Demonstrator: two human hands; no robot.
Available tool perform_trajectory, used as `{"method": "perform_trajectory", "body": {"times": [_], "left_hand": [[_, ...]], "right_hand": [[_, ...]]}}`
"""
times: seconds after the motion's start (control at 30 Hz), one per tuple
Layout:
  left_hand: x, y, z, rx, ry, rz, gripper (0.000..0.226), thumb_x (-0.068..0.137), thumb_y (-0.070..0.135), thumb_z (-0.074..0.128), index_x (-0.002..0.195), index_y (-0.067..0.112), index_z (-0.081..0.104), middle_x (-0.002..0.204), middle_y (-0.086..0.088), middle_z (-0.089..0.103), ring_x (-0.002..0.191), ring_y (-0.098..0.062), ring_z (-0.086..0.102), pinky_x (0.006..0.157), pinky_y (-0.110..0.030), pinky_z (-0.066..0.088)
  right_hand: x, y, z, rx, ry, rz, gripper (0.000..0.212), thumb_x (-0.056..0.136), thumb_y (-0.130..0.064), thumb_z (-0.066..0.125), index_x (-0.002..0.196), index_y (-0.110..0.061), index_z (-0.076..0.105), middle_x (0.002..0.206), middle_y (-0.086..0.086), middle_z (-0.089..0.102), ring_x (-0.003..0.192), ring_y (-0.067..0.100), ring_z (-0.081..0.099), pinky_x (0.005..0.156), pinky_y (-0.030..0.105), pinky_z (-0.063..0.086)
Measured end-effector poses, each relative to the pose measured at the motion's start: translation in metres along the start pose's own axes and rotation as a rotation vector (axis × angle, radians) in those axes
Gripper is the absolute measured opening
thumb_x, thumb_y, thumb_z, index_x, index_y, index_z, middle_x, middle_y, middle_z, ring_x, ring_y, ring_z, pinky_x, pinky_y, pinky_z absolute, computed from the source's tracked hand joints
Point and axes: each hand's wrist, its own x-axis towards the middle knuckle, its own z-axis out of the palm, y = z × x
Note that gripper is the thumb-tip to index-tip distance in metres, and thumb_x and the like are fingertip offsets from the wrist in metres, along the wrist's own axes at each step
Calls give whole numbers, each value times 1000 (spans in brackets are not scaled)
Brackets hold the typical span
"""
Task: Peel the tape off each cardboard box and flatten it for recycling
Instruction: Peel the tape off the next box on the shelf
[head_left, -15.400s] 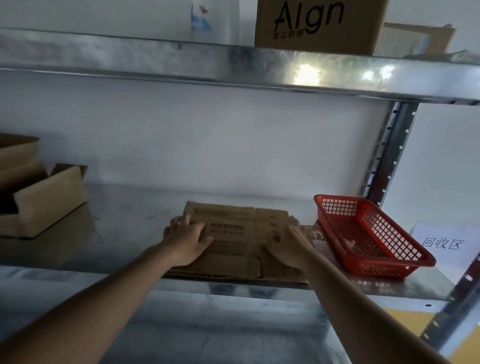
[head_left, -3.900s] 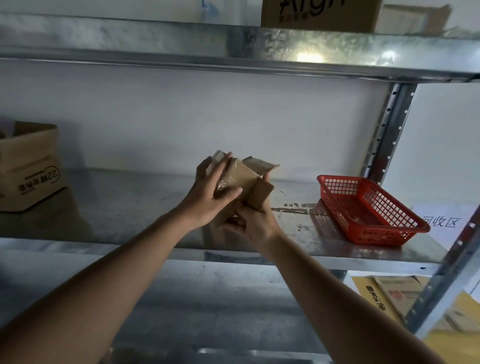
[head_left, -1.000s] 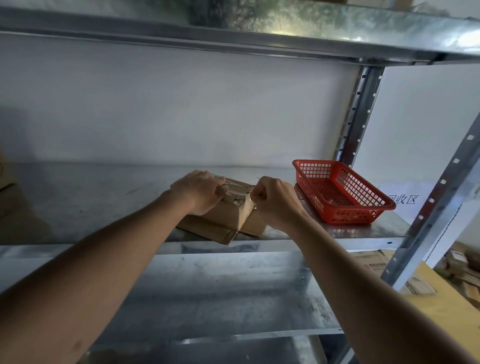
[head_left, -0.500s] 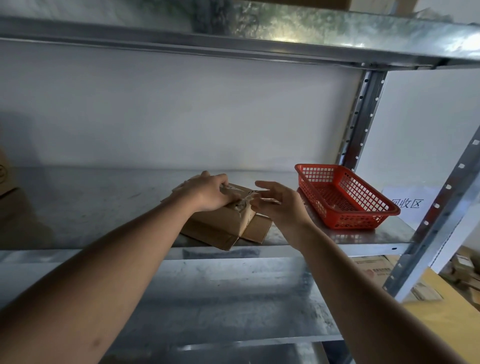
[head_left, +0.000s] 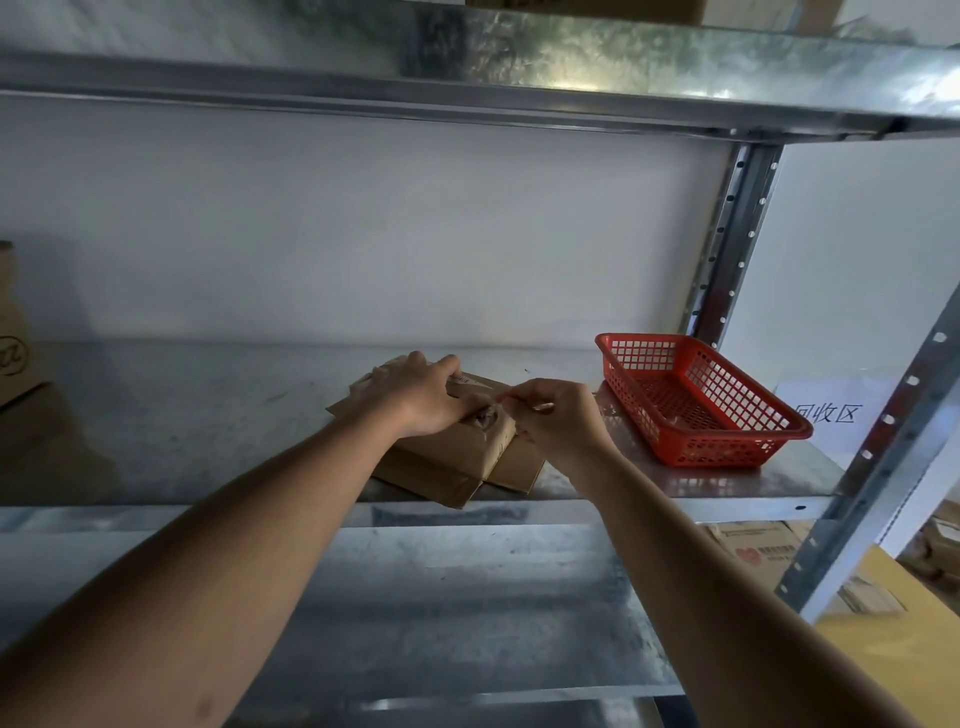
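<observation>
A small brown cardboard box lies on the metal shelf, its flaps spread toward the front edge. My left hand presses down on its top, fingers curled over the far side. Just right of it, my right hand is curled and pinches a thin strip of clear tape at the box's crumpled right end. The box's top face is mostly hidden under my left hand.
A red plastic basket stands on the shelf right of the box. Another cardboard box shows at the far left edge. A white sign hangs behind the basket. Shelf posts rise at the right; flattened cardboard lies below.
My right hand, open half a second ago, has closed and now pinches the tape at the box's right end. The left hand stays pressed on the box.
</observation>
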Motion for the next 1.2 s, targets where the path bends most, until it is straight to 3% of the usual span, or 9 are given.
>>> {"method": "perform_trajectory", "body": {"times": [0.17, 0.33, 0.47, 0.6, 0.73, 0.9, 1.0, 1.1, 1.2], "left_hand": [[2, 1, 5, 26, 24, -2, 75, 77, 95, 32, 130, 44, 49, 140, -8, 50, 129, -34, 50, 89, -46, 39], [5, 1, 2, -2, -10, -24, 74, 77, 96, 36, 128, 44, 48, 140, -5, 46, 124, -32, 52, 79, -40, 34], [4, 1, -2, -22, -26, -20, 76, 75, 94, 39, 130, 43, 49, 140, -7, 45, 123, -33, 50, 81, -40, 35], [1, 4, -7, -89, -26, -61, 88, 58, 106, 38, 121, 46, 54, 135, -4, 47, 121, -33, 51, 86, -42, 41], [0, 9, -5, -97, -1, -62, 81, 60, 105, 44, 116, 46, 54, 134, -3, 46, 102, -23, 43, 70, -35, 34], [2, 8, -7, -79, -24, -68, 80, 60, 101, 46, 118, 47, 53, 138, -6, 43, 125, -35, 50, 90, -45, 40], [3, 8, -9, -93, -18, -65, 78, 58, 95, 43, 117, 45, 53, 132, -5, 44, 111, -28, 48, 85, -43, 38], [7, 11, -8, -95, -36, -66, 73, 61, 94, 45, 113, 43, 52, 127, -5, 46, 109, -27, 49, 81, -42, 40], [9, 6, -5, -87, -47, -49, 74, 72, 95, 43, 123, 43, 51, 137, -6, 48, 125, -32, 50, 92, -48, 44]], "right_hand": [[3, -1, -1, -224, 118, -91, 8, 88, -24, 83, 95, -22, 83, 116, -2, 70, 101, 15, 67, 90, 29, 53], [-4, -2, 2, -344, 70, -228, 10, 92, -14, 74, 92, -20, 82, 87, -3, 79, 80, 15, 71, 75, 31, 54], [-6, 0, 4, -432, 74, -367, 17, 95, -8, 68, 94, -18, 82, 88, -3, 79, 81, 17, 73, 77, 34, 55], [-3, 1, 3, -334, 111, -309, 17, 92, -10, 73, 92, -24, 82, 81, -8, 78, 74, 13, 71, 71, 31, 54], [-4, 4, -3, -344, 99, -349, 18, 89, -8, 75, 96, -22, 84, 92, -6, 80, 81, 12, 73, 76, 30, 56], [-14, 1, -5, -379, 99, -531, 19, 87, 2, 72, 92, -14, 83, 95, 0, 80, 85, 17, 75, 80, 39, 60], [-16, -7, -12, -349, 96, -615, 16, 88, -2, 72, 91, -15, 82, 89, -2, 79, 78, 14, 74, 70, 38, 60], [-13, -11, -21, -221, 56, -499, 11, 91, -7, 76, 90, -17, 81, 80, -5, 78, 73, 8, 74, 69, 33, 61], [-13, -11, -16, 220, -19, -195, 10, 95, -4, 72, 94, -11, 79, 81, 7, 78, 79, 22, 78, 75, 37, 65]]}}
